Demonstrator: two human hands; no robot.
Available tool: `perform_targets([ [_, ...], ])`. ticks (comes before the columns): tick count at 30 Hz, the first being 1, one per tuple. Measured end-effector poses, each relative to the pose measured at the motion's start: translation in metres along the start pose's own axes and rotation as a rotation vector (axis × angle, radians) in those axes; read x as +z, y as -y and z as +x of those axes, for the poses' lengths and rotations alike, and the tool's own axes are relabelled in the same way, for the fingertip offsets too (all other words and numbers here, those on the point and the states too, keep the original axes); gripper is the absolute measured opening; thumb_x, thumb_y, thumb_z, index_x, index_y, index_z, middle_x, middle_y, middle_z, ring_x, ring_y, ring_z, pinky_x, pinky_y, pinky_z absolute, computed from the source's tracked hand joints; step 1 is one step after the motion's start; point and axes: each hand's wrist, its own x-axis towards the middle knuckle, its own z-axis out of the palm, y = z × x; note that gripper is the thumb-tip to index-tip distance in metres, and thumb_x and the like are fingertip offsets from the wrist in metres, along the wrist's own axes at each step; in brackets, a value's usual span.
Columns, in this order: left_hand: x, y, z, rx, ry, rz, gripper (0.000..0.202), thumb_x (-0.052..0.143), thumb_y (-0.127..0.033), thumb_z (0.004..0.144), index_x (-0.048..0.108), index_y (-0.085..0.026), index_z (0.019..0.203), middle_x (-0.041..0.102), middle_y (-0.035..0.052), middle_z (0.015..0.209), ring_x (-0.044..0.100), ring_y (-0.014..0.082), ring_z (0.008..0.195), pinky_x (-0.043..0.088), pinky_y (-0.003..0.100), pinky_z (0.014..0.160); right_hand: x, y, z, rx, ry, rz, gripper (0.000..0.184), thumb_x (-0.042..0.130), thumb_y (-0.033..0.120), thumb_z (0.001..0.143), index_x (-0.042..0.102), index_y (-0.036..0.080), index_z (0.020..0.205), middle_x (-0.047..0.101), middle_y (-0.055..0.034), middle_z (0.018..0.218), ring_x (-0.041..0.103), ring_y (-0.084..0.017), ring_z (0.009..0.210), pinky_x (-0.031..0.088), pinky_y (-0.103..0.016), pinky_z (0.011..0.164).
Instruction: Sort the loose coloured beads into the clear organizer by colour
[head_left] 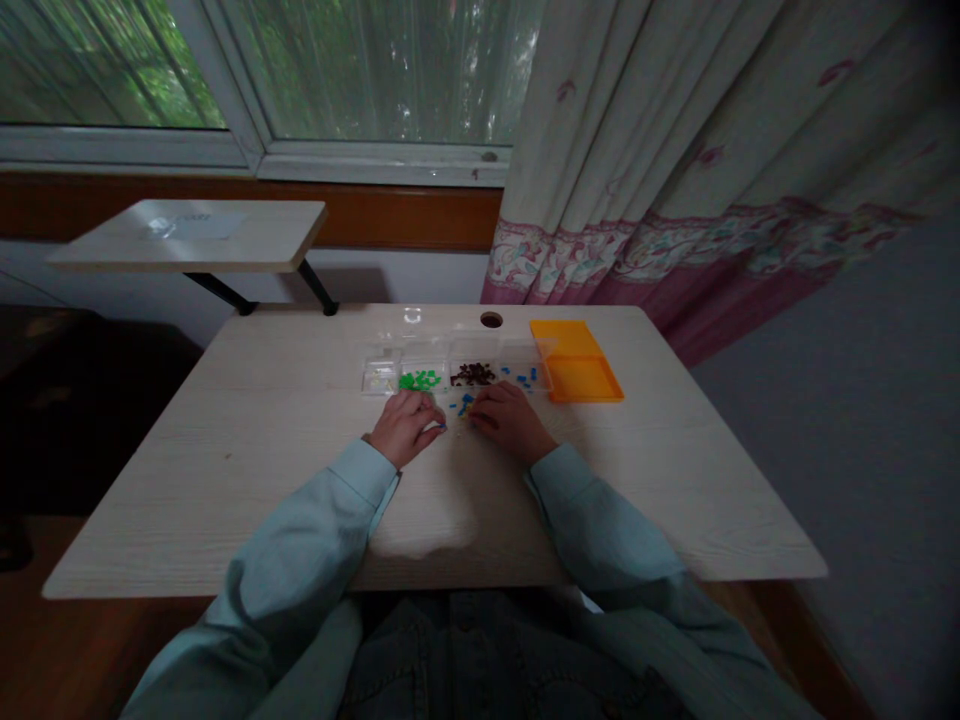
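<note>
A clear divided box (365, 382) lies on the table with small pieces sorted by colour. Its compartments hold green pieces (420, 380), dark brown pieces (474, 374), blue pieces (523, 378) and, at the left, a few pale bits. In front of the box, a small loose pile of blue and yellow pieces (463, 405) sits between my hands. My left hand (407, 427) is closed in a pinch before the green pieces, with a speck of blue at the thumb tip. My right hand (512, 420) curls closed beside the loose pile; its fingertips hide whatever they hold.
To the right of the box is an orange open tray with its lid (576, 342). A round cable hole (491, 320) is near the back edge of the pale wooden table (247, 470). A small raised shelf (187, 240) stands at the back left; a curtain (600, 200) hangs behind.
</note>
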Motion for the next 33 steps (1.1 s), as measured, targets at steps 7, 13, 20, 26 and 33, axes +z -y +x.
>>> perform_targets([
  [7, 0.0, 0.001, -0.001, 0.003, -0.038, -0.027, 0.026, 0.053, -0.04, 0.088, 0.066, -0.024, 0.104, 0.055, 0.0071, 0.098, 0.048, 0.0222, 0.098, 0.039, 0.038, 0.087, 0.004, 0.007, 0.002, 0.024, 0.031, -0.075, 0.011, 0.061, 0.027, 0.086, 0.07, 0.021, 0.087, 0.062, -0.0055, 0.095, 0.049, -0.02, 0.093, 0.036, -0.035, 0.086],
  [13, -0.003, 0.0, 0.0, -0.006, -0.041, -0.034, 0.029, 0.052, -0.038, 0.089, 0.063, -0.024, 0.111, 0.055, 0.0075, 0.099, 0.048, 0.0227, 0.099, 0.04, 0.038, 0.087, 0.009, 0.006, 0.002, 0.017, 0.0, -0.028, 0.011, 0.061, 0.027, 0.086, 0.07, 0.021, 0.086, 0.062, -0.0055, 0.095, 0.05, -0.02, 0.093, 0.037, -0.036, 0.086],
  [20, -0.004, -0.008, 0.002, 0.022, -0.045, -0.059, 0.034, 0.05, -0.039, 0.09, 0.058, -0.024, 0.12, 0.057, 0.0072, 0.098, 0.049, 0.0218, 0.098, 0.041, 0.037, 0.087, 0.017, 0.016, 0.004, 0.002, -0.127, 0.198, 0.013, 0.059, 0.029, 0.086, 0.07, 0.023, 0.087, 0.062, -0.005, 0.088, 0.054, -0.019, 0.087, 0.042, -0.035, 0.083],
  [26, -0.003, -0.006, 0.002, 0.078, -0.058, -0.04, 0.028, 0.05, -0.039, 0.09, 0.064, -0.024, 0.109, 0.059, 0.0055, 0.088, 0.051, 0.0194, 0.089, 0.042, 0.034, 0.081, 0.024, 0.02, 0.001, 0.057, -0.135, 0.328, 0.017, 0.058, 0.033, 0.087, 0.071, 0.022, 0.09, 0.062, -0.0058, 0.087, 0.055, -0.018, 0.086, 0.045, -0.033, 0.077],
  [33, -0.006, -0.007, 0.001, 0.1, -0.102, -0.03, 0.024, 0.052, -0.038, 0.09, 0.067, -0.022, 0.099, 0.06, 0.0051, 0.083, 0.052, 0.0183, 0.085, 0.042, 0.033, 0.078, 0.019, 0.021, 0.002, 0.015, -0.057, 0.391, 0.023, 0.053, 0.036, 0.091, 0.07, 0.02, 0.092, 0.062, -0.0071, 0.089, 0.056, -0.018, 0.09, 0.047, -0.032, 0.08],
])
